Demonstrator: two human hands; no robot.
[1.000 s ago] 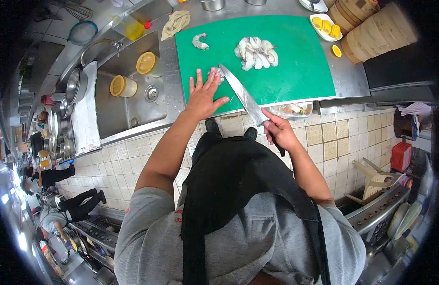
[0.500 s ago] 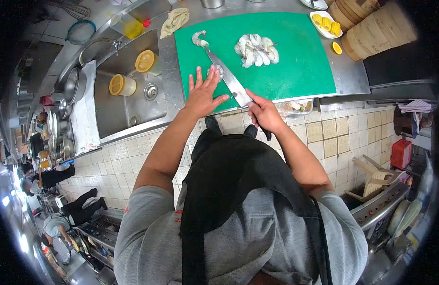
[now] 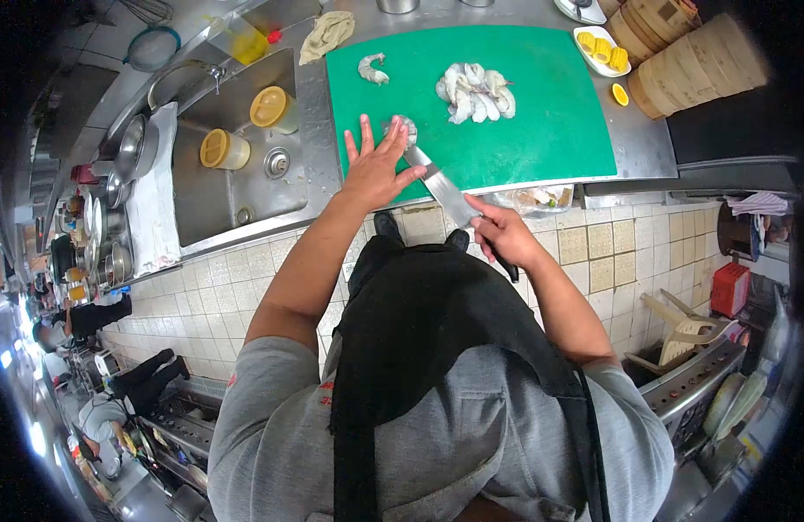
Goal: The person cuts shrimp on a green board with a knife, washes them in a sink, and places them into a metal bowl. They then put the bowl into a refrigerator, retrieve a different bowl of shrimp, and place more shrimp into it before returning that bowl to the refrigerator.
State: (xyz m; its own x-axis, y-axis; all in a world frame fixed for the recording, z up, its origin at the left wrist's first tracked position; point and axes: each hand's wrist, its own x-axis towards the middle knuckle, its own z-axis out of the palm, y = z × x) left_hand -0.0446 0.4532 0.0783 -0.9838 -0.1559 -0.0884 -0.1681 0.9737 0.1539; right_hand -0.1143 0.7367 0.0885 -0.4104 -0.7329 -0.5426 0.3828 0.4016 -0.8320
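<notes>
Raw shrimp lie on a green cutting board (image 3: 550, 130): a pile (image 3: 476, 92) right of its middle and a single one (image 3: 373, 69) near the top left corner. Another shrimp (image 3: 408, 130) is partly covered by the fingers of my left hand (image 3: 373, 170), which lies flat with fingers spread on the board. Wrapped round the dark handle of a large knife (image 3: 450, 197) is my right hand (image 3: 503, 231), just past the board's near edge. The knife's tip reaches the shrimp beside my left fingers.
Left is a sink (image 3: 189, 187) with two yellow-lidded containers. Corn on a white plate (image 3: 581, 33), a lemon half (image 3: 620, 94) and bamboo steamers (image 3: 693, 70) stand at right. A clear bag (image 3: 541, 199) sits below the board. Two people are far left.
My right hand has drawn the knife back toward my body and to the right, so less of its blade is over the board. My left hand stays nearly in place.
</notes>
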